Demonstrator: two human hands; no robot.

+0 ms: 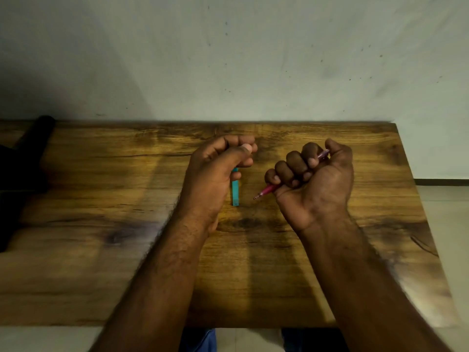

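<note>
A: What is the left hand point(215, 174) doing?

B: It is hovering over the middle of the wooden counter point(101, 224), fingers curled inward with the thumb pressing across them. It is gripping the upper end of a teal pen cap point(235, 193), which is hanging down below the fingers and pointing toward the person. Only the lower length of the cap is showing; the rest is sitting hidden inside the fist.

A: And the right hand point(314, 179)?

B: It is clenching around a pink pen point(269, 190), all four fingers wrapping over the barrel. The writing tip is sticking out past the little finger, aiming down and left toward the cap, and a paler purple end is peeking out near the thumb.

A: Are the pen and the cap touching?

B: No, they are lying near each other but apart, the tip pointing at the gap beside the cap's lower end.

A: Anything else around?

B: A dark rounded object point(38, 138) is sitting at the counter's far left edge, too dim to identify. A pale speckled wall point(253, 59) is rising behind the counter.
</note>
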